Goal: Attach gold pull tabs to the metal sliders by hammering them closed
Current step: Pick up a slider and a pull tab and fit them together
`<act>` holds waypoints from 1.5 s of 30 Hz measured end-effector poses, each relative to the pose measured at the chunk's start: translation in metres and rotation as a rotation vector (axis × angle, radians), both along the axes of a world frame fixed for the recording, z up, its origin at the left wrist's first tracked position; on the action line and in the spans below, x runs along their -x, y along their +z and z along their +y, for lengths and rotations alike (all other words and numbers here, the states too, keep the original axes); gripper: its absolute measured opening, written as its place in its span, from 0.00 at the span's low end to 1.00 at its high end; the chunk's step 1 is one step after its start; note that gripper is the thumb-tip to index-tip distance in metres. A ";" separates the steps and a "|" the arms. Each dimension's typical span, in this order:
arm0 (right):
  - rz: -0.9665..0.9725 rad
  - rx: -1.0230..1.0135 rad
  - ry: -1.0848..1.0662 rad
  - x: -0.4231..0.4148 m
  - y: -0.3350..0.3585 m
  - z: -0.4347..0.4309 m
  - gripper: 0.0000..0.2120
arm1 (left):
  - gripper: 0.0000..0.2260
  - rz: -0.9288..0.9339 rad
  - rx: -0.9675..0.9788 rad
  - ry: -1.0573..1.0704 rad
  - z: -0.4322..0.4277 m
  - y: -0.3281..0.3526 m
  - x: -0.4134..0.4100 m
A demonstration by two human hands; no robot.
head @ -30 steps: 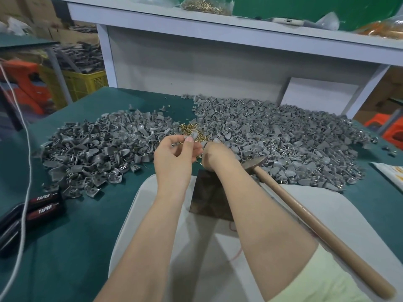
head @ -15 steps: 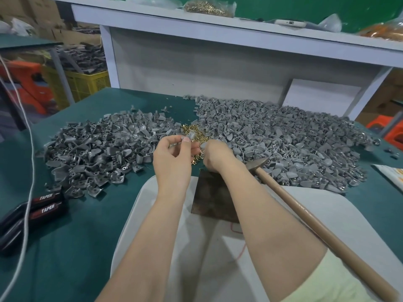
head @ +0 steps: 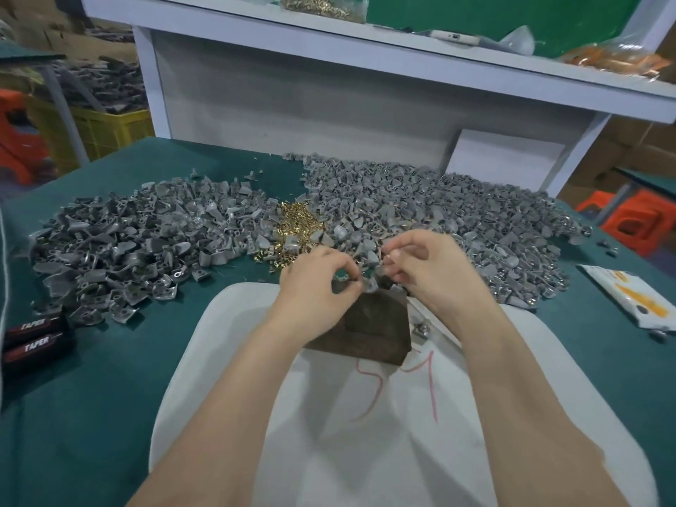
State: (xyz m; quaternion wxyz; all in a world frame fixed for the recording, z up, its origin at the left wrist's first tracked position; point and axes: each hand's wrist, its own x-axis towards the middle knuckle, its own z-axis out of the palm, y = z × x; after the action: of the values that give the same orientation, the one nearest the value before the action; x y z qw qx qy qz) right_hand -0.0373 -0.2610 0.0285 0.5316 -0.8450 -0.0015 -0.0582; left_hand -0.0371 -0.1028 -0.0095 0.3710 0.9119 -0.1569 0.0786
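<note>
Green bench (head: pixel 109 397): left slider pile (head: pixel 128 250) and right slider pile (head: pixel 457 221) lie toward the far edge, with gold pull tabs (head: pixel 298 225) heaped between them. White sheet (head: pixel 226 360) at the near edge carries a dark block (head: pixel 369 331). Black TAPER packs (head: pixel 33 342) at the left edge, printed packet (head: pixel 633 298) at the right edge. Both hands over the block's far edge, forearms crossing the sheet. Left hand (head: pixel 314 276) fingers curled, pinching a slider (head: pixel 368 286). Right hand (head: pixel 431 272) fingers curled, pinching a small grey piece (head: pixel 382 271) just beside it.
</note>
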 end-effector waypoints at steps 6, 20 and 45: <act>-0.057 -0.104 0.025 0.012 -0.022 0.001 0.07 | 0.04 0.012 -0.079 -0.021 -0.002 -0.001 0.002; -0.235 0.392 -0.017 0.011 -0.042 0.011 0.08 | 0.05 -0.013 -0.012 -0.036 -0.002 -0.004 -0.002; -0.180 0.450 -0.034 0.009 -0.039 0.017 0.07 | 0.02 -0.056 -0.059 -0.009 -0.003 -0.005 -0.002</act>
State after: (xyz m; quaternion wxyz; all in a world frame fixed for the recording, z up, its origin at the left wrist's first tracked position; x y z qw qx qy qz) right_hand -0.0468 -0.2437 -0.0100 0.3268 -0.9334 -0.0473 -0.1403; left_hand -0.0354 -0.1059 -0.0144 0.3396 0.9192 -0.1735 0.0977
